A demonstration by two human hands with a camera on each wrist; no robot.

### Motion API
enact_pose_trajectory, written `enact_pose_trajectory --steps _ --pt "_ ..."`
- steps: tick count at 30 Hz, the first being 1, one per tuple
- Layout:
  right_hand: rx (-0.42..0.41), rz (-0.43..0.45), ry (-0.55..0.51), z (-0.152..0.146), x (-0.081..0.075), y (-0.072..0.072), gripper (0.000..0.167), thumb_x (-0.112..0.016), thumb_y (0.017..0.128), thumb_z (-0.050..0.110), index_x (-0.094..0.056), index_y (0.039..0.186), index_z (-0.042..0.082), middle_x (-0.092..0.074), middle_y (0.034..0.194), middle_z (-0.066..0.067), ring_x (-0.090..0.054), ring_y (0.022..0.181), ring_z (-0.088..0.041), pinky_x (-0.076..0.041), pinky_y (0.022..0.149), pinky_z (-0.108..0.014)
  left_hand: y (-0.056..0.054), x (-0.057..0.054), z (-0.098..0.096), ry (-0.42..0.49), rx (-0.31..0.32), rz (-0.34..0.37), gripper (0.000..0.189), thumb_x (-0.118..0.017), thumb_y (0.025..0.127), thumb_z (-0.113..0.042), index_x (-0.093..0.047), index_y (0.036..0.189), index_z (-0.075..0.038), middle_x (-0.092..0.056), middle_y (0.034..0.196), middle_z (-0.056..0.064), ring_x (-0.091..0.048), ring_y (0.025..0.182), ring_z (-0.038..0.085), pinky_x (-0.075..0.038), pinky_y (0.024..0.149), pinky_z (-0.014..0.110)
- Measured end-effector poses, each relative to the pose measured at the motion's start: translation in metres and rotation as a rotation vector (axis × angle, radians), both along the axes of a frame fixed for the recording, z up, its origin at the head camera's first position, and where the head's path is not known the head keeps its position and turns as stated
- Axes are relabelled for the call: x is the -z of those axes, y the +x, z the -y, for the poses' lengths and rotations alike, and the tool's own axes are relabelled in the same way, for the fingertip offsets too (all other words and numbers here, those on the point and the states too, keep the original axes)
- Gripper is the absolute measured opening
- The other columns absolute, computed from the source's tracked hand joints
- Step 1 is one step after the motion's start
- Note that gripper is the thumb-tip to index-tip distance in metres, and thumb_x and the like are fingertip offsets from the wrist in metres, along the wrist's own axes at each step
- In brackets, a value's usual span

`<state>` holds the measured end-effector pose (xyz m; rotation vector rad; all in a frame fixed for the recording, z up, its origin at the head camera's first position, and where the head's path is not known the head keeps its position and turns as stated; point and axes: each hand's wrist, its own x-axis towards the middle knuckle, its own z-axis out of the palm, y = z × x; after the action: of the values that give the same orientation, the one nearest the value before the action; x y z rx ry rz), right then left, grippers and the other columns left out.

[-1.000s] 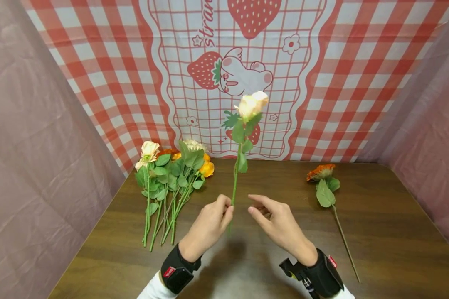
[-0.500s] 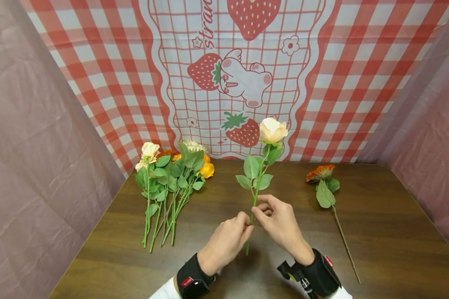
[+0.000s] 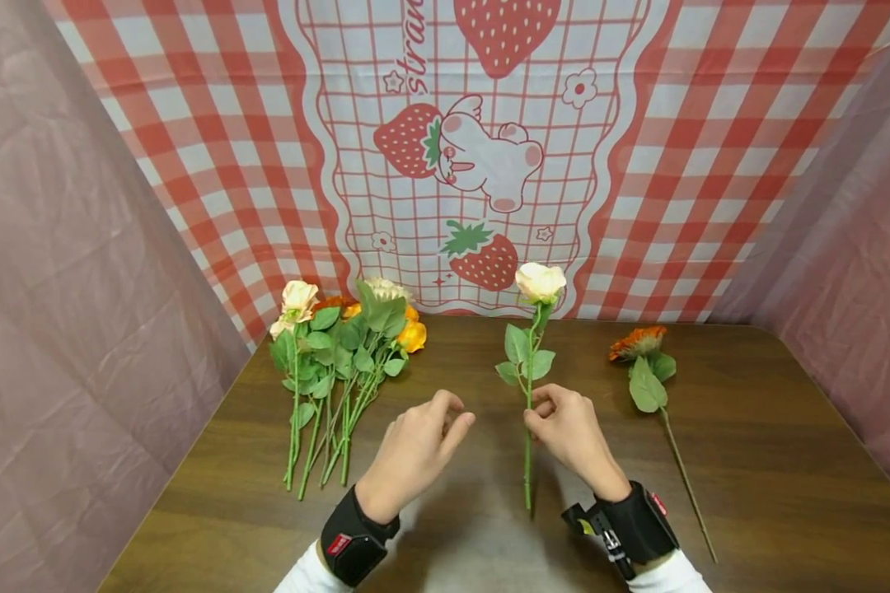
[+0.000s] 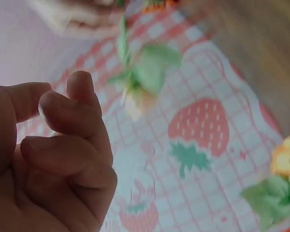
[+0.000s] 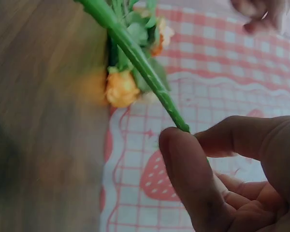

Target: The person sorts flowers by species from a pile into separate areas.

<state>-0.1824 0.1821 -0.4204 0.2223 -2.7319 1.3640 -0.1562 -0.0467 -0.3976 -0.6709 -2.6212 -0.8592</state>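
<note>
Left hand [image 3: 414, 436] released the rose [image 3: 541, 363]; left wrist view, unlike head's, shows palm [image 4: 46, 193].

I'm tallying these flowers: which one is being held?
The cream flower, upright, its stem pinched by the right hand; the lone orange flower and the pile lie on the table.

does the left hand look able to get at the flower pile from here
Probably yes: the left hand holds nothing, and only tabletop shows between it and the flower pile.
</note>
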Motion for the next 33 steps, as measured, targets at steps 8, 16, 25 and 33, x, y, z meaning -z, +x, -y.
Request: enact_pose_trajectory --steps 8,16,25,33 --pt "0.011 0.138 0.079 -0.009 0.015 -0.013 0.029 -0.059 0.084 0.001 -0.064 0.111 -0.01 -0.066 0.069 -0.004 -0.063 0.052 -0.018 -0.049 0.053 -0.03 -0.008 -0.014 0.027 0.066 -0.114 -0.081 0.015 -0.064 0.098 -0.024 -0.064 0.101 -0.009 -0.072 0.082 0.002 -0.065 0.067 0.012 -0.048 0.057 0.026" --pt "0.019 0.202 0.103 -0.012 0.028 -0.018 0.02 -0.06 0.082 -0.001 -0.066 0.1 -0.008 -0.064 0.062 -0.004 -0.062 0.048 -0.017 -0.05 0.048 -0.03 -0.014 -0.018 0.042 0.088 -0.185 -0.07 0.015 -0.063 0.099 -0.024 -0.065 0.101 -0.009 -0.073 0.082 0.002 -0.064 0.067 0.012 -0.05 0.058 0.03" --pt "-0.023 0.255 0.192 -0.017 0.039 -0.021 0.016 -0.063 0.083 0.0 -0.056 0.07 0.006 -0.058 0.054 -0.004 -0.059 0.043 -0.015 -0.048 0.046 -0.028 -0.017 -0.02 0.051 0.096 -0.23 -0.069 0.017 -0.063 0.099 -0.025 -0.066 0.1 -0.009 -0.07 0.078 0.001 -0.061 0.064 0.011 -0.049 0.057 0.031" --pt "-0.033 0.287 0.199 -0.017 0.04 -0.022 0.024 -0.063 0.083 0.0 -0.052 0.063 0.008 -0.055 0.047 -0.004 -0.058 0.04 -0.014 -0.048 0.045 -0.028 -0.022 -0.023 0.066 0.069 -0.273 -0.023 0.019 -0.062 0.099 -0.023 -0.065 0.102 -0.005 -0.065 0.07 0.003 -0.051 0.053 0.009 -0.041 0.049 0.028"
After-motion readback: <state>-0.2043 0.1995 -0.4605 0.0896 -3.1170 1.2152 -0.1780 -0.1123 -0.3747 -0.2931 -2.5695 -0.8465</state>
